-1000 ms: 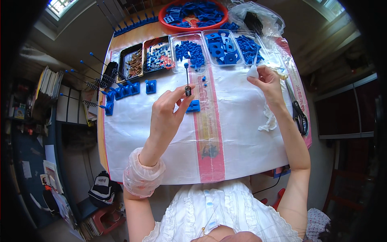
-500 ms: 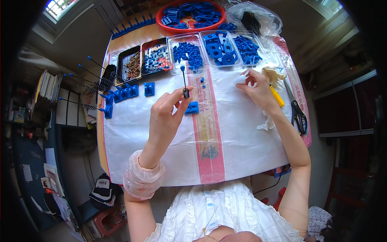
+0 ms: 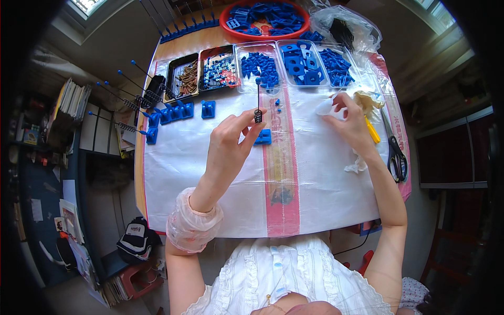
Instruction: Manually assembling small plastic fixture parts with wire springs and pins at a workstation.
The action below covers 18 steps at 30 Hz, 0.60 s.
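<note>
While my left hand [image 3: 228, 142] pinches a thin black rod with a spring [image 3: 258, 107] upright above the white sheet [image 3: 210, 173], a blue block [image 3: 263, 137] lies just beside it. Beyond stand clear trays [image 3: 299, 65] of blue parts, a dark tray of screws [image 3: 185, 79], and a red bowl [image 3: 262, 18] — also blue pieces. My right hand [image 3: 352, 123] curls round a white scrap [image 3: 325, 106] — wrist bent, near the scissors [image 3: 395, 152].

I wear a white top with ruffled, gathered fabric and a row of small buttons down the front. A translucent pink plastic sleeve cover, elasticated and puffy, bunches around my left forearm. My left hand [image 3: 227, 144] and right hand [image 3: 350, 126] are bare, without gloves.
</note>
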{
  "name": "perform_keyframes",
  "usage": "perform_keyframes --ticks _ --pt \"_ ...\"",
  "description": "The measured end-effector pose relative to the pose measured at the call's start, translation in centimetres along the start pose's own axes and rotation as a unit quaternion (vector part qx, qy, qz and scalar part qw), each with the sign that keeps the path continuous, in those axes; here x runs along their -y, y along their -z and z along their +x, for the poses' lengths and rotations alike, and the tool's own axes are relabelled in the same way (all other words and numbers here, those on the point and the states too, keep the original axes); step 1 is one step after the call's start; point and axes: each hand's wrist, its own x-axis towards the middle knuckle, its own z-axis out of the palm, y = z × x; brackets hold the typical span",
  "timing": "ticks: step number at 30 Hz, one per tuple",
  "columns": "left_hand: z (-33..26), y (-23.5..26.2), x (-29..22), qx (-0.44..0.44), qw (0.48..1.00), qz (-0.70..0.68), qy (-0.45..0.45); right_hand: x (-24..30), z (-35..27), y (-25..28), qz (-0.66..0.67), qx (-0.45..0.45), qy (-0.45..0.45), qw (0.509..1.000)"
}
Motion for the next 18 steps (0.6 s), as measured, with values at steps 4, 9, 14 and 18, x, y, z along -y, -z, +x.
perform_keyframes --ticks 4,9,14,18 --pt "-0.1 -0.1 0.4 -0.014 1.0 -0.007 -0.019 2.4 -2.2 2.0 -0.115 -0.077 0.064 0.988" --pt "-0.1 0.1 0.2 -0.005 1.0 -0.003 -0.013 8.1 -2.4 0.3 0.092 0.058 0.118 0.987" --pt "-0.1 0.1 0.1 -0.002 1.0 -0.013 -0.006 9.7 0.7 -4.2 0.215 0.138 0.1 0.962" --pt "-0.3 0.0 0.7 -0.009 1.0 -0.013 -0.003 10.0 1.5 -5.7 0.242 0.171 0.071 0.952"
